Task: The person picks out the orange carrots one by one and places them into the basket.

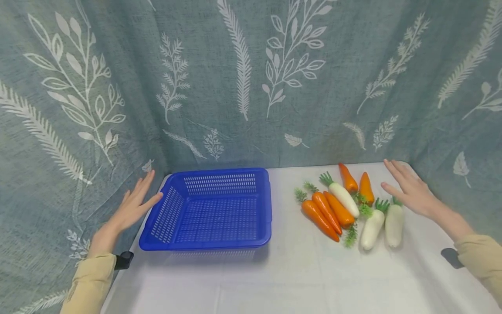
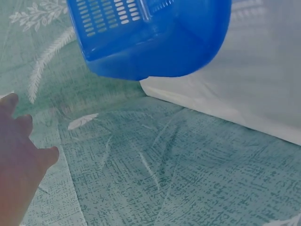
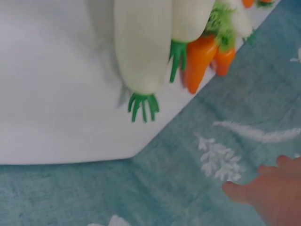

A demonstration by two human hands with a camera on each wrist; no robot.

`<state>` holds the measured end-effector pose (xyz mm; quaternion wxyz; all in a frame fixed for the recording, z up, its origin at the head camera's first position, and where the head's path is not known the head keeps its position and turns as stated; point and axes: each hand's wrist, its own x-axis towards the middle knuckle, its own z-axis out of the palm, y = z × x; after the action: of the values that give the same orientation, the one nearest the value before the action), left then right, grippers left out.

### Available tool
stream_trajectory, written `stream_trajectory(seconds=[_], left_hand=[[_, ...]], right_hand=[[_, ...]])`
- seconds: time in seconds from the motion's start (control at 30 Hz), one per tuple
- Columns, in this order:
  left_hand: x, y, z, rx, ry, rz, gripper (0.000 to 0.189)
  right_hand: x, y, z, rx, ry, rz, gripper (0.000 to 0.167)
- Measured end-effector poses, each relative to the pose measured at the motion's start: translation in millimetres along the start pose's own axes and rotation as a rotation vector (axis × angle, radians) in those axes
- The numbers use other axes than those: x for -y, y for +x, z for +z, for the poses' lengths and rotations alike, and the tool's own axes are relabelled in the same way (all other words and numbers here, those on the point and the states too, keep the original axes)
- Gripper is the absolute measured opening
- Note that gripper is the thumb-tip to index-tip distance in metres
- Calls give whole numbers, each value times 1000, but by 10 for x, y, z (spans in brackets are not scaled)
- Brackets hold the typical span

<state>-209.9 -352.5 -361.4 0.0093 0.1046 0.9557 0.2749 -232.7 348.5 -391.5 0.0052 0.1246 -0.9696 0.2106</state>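
Observation:
My left hand (image 1: 131, 207) is held up with straight fingers at the left of a blue plastic basket (image 1: 264, 218), holding nothing. The basket has slotted walls and nothing lies in it. On the right, my right hand (image 1: 412, 192) is raised with its fingers extended, also holding nothing. Nearest to it are two white radishes, one (image 1: 394, 224) at the far right and another (image 1: 372, 229) beside it. A third white radish (image 1: 344, 199) lies among several orange carrots (image 1: 319, 220) with feathery green tops. The right wrist view shows a radish (image 3: 143, 47) with its short green stalks.
A white-covered table (image 1: 235, 288) bears the basket and the vegetables. Teal curtains (image 1: 251, 131) with a white leaf print hang behind it and along both sides. Dark wrist bands (image 1: 124, 260) show at both cuffs.

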Motion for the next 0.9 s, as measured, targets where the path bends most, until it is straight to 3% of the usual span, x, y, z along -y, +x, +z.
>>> stream_trajectory(seconds=[0.27,0.53,0.9], left_hand=[[0,-48,31,26,-27,-12,75],[1,-71,74,48,-86,-53,74],[69,-100,181,63,-207,-33,75]], right_hand=[[217,32,103,8,26,-69,73],[428,62,228,62,125,-119,71],[627,125,450,117,223,-170,70]])
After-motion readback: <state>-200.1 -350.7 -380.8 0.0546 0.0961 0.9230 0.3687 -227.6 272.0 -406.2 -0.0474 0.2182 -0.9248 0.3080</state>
